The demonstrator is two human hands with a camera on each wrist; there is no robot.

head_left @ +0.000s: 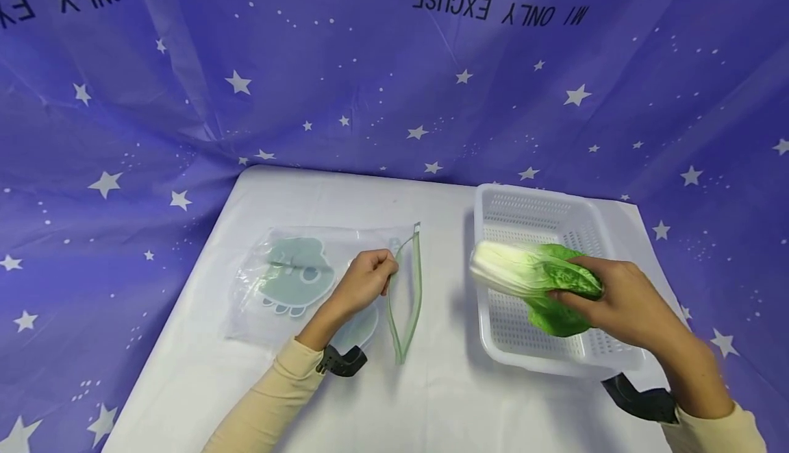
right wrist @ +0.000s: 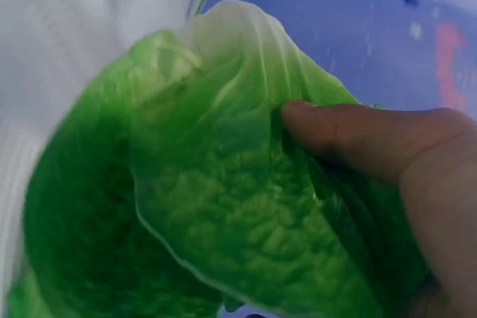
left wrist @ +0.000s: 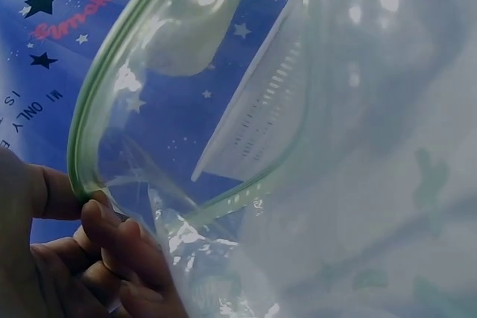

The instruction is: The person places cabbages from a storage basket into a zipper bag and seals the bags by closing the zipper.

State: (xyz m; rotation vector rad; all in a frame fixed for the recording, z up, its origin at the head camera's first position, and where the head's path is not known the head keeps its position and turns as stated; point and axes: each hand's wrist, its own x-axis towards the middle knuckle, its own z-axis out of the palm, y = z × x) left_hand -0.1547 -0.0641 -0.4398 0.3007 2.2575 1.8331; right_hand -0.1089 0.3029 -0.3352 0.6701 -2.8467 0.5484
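Observation:
In the head view, my right hand [head_left: 622, 302] grips a green and white Chinese cabbage [head_left: 518, 271] by its leafy end, above the white plastic basket [head_left: 493, 343]. Its white stem end points left, over the basket's left rim. The right wrist view shows the thumb pressed on the crinkled leaves [right wrist: 231, 176]. My left hand [head_left: 366, 275] pinches the green-edged mouth of a clear zip bag [head_left: 246, 302] that lies on the table. Seen in the left wrist view, the bag's green zip edge [left wrist: 93, 109] bows apart, so the mouth gapes.
A white cloth covers the table [head_left: 444, 398]. Behind and around it hangs a purple-blue sheet [head_left: 370, 76] with stars and printed words. The bag carries a green cartoon print [head_left: 296, 271]. Each wrist wears a black camera mount [head_left: 342, 360].

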